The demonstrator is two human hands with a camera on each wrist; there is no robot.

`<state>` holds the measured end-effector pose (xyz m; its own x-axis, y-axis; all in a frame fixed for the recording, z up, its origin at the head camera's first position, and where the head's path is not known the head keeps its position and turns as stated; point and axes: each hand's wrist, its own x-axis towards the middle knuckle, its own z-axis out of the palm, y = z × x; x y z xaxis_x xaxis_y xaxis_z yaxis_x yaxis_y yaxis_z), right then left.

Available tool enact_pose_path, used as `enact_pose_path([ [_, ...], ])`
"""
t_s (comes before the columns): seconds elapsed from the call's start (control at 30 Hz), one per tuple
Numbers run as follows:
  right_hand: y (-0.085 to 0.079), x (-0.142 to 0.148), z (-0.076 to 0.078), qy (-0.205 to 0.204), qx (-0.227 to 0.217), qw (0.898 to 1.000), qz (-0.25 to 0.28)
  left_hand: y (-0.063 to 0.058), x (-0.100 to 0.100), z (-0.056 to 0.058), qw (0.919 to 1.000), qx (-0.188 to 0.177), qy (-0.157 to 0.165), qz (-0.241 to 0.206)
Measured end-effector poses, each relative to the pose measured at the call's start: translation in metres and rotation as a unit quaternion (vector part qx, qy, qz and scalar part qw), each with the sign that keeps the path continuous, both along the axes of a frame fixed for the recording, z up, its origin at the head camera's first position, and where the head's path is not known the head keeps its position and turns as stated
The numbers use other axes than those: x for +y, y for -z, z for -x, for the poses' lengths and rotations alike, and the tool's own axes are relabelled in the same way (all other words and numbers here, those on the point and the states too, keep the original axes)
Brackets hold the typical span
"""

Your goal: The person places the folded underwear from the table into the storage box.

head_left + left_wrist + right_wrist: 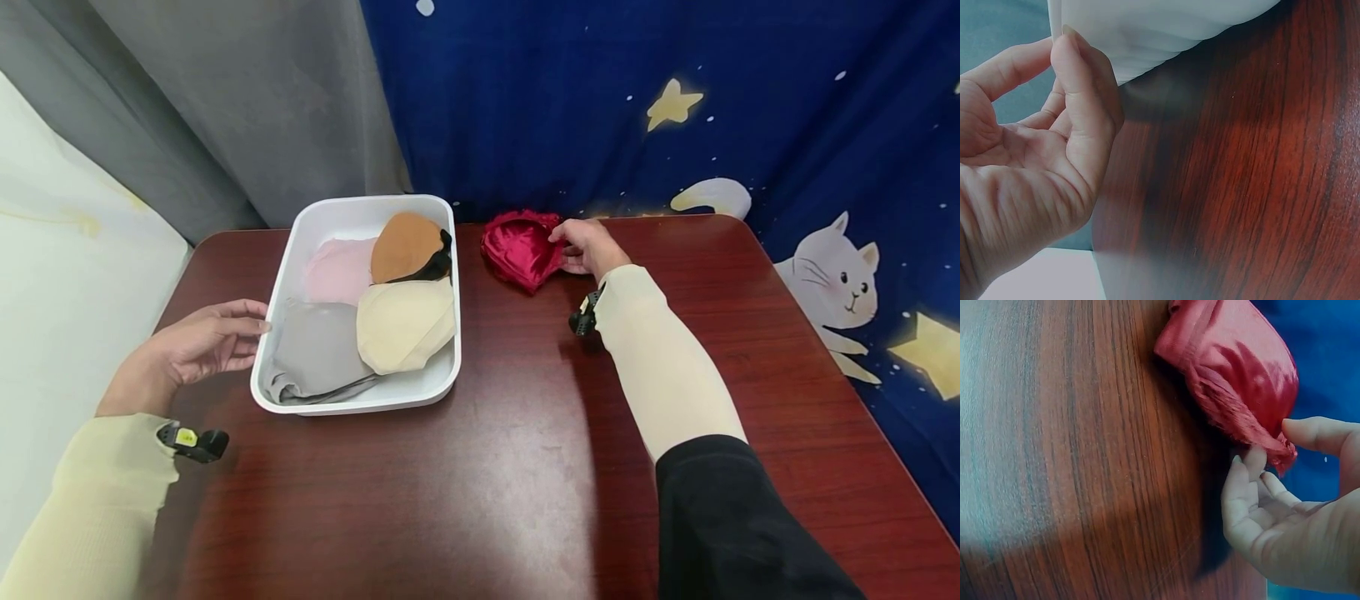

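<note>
At the table's far edge lies a glossy red satin piece (521, 250), rounded and folded, with a frilly border; its exact kind cannot be told. My right hand (588, 246) pinches its right edge, thumb above and fingers below, as the right wrist view also shows. A white plastic tub (450, 317) stands left of it. My left hand (213, 337) holds the tub's left rim with its fingertips. Folded cloth pieces fill the tub: pink (341, 271), orange-brown (405, 247), cream (405, 325) and grey (318, 346). Something black (435, 265) shows beside the orange-brown piece.
The dark red wooden table (465, 500) extends in front and to the right. Behind it hang a grey curtain (262, 100) and a blue curtain (540, 100) with stars and a cat. A pale surface (67, 292) lies left of the table.
</note>
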<state>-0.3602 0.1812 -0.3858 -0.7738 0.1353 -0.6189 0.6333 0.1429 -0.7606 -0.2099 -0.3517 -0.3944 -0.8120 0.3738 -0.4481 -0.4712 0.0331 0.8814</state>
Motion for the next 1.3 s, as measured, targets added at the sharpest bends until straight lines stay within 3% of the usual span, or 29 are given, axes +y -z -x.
enact_pose_path([
  [0.43,0.0013,0.0011,0.0004,0.024,-0.010,0.999,0.038,-0.0001,-0.0003,-0.0003,1.0000,-0.002,-0.002,-0.007],
  [0.97,-0.0048,-0.0038,0.0003,0.025,-0.003,0.995,0.100,0.0001,-0.0007,-0.0004,0.9999,-0.003,-0.002,-0.010],
  [1.3,-0.0049,-0.0072,0.0022,0.012,-0.006,0.997,0.082,-0.0008,0.0003,0.0001,1.0000,-0.003,-0.001,-0.008],
])
